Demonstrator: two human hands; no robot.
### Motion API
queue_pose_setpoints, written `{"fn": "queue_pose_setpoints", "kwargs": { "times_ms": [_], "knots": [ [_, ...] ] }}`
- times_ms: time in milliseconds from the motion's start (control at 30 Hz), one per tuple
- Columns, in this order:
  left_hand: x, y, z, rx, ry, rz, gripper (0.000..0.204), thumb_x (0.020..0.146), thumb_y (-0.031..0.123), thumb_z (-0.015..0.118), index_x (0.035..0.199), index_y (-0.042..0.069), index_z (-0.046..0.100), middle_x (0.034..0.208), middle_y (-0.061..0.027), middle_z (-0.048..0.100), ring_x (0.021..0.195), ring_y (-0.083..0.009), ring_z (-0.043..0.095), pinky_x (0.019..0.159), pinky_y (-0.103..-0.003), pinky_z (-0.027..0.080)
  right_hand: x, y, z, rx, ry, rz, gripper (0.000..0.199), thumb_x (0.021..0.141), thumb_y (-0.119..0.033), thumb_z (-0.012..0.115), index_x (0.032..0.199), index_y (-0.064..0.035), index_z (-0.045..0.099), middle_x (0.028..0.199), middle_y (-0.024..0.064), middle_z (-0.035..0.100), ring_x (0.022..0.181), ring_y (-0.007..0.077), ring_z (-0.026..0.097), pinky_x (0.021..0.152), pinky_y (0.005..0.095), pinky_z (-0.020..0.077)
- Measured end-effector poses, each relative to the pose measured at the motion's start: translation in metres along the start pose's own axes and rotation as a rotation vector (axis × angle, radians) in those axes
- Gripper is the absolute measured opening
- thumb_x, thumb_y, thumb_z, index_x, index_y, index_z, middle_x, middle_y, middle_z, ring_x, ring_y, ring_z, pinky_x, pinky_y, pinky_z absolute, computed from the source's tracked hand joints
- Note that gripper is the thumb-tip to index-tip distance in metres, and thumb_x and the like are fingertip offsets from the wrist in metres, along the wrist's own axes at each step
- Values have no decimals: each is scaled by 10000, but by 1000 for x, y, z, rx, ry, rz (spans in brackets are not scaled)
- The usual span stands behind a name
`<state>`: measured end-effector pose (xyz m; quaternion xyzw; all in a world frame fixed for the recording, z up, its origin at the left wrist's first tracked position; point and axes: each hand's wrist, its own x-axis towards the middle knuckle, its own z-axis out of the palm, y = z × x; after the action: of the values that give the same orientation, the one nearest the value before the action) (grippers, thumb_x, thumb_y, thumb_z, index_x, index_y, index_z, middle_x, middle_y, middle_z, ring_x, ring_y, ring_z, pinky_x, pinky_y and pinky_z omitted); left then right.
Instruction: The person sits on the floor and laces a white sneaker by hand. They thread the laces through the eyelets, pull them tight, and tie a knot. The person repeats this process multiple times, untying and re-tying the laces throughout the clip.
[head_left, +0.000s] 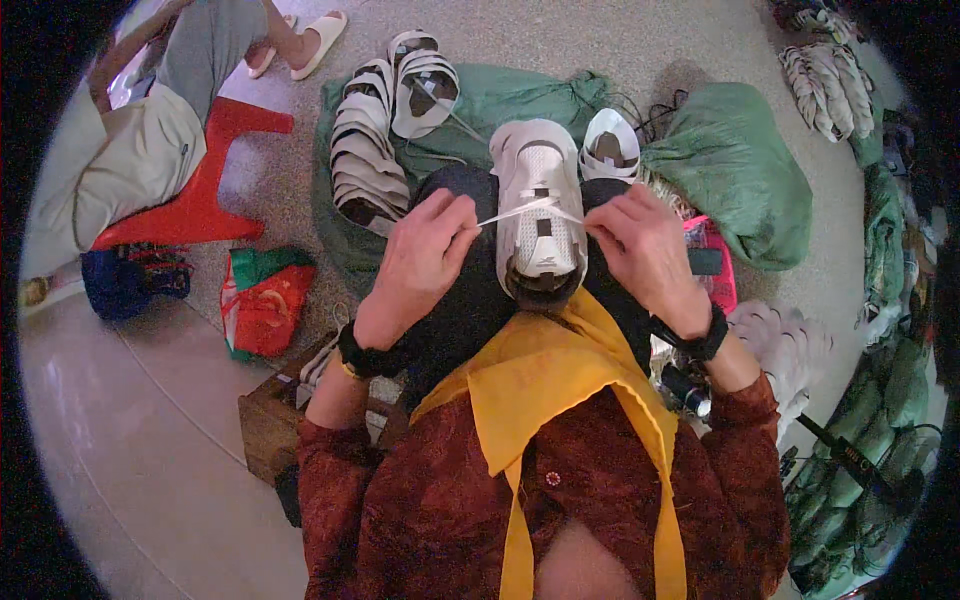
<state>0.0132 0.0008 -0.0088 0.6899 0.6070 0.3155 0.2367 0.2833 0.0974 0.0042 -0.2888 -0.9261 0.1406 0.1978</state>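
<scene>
A pale shoe upper [540, 165] with mesh panels rests between my knees, its dark-lined opening toward me. A thin white lace [515, 211] is drawn across its middle, pulled taut to both sides. My left hand [425, 255] is closed in a pinch on the lace just left of the upper. At the other side my right hand [645, 250] pinches the lace too, its fingers curled. How the lace passes through the upper is too small to make out. A yellow apron [540, 350] lies over my lap.
Nested pale uppers [368, 150] and another upper [425, 95] lie ahead on green cloth [500, 88]. One more upper [610, 142] sits beyond my right hand, near a green sack [740, 175] and pink basket [722, 268]. A person sits left on a red stool [225, 185].
</scene>
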Motion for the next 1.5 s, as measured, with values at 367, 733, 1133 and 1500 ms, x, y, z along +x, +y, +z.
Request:
{"fn": "queue_pose_setpoints", "kwargs": {
  "times_ms": [367,733,1133,1500],
  "knots": [
    [-60,-45,-26,244,160,-36,116,852,19,649,886,19,538,849,-155,525,812,-381,568,719,-450,477,-80,46,-38,19,118,474,98,848,-46,717,945,-38,715,854,135,712,675,270,685,626,351,539],
    [-151,-124,-93,399,284,-511,84,945,80,619,956,5,585,858,-174,635,793,-339,630,719,-415,487,-216,171,-87,-94,180,877,133,933,-124,692,1000,-14,726,832,81,734,682,140,662,648,305,531],
    [-292,-270,-216,446,532,-700,155,973,145,647,935,7,588,767,-81,604,680,-147,537,662,-314,476,-313,266,-125,171,269,1029,115,957,-63,644,1026,12,698,804,39,671,681,104,638,633,258,552],
    [-253,-257,-222,361,413,-665,97,934,89,681,930,15,618,820,-70,646,758,-159,608,722,-320,500,-315,296,-126,43,24,1146,191,964,-172,640,910,7,678,755,43,663,630,102,620,582,264,535]
  ]
}}
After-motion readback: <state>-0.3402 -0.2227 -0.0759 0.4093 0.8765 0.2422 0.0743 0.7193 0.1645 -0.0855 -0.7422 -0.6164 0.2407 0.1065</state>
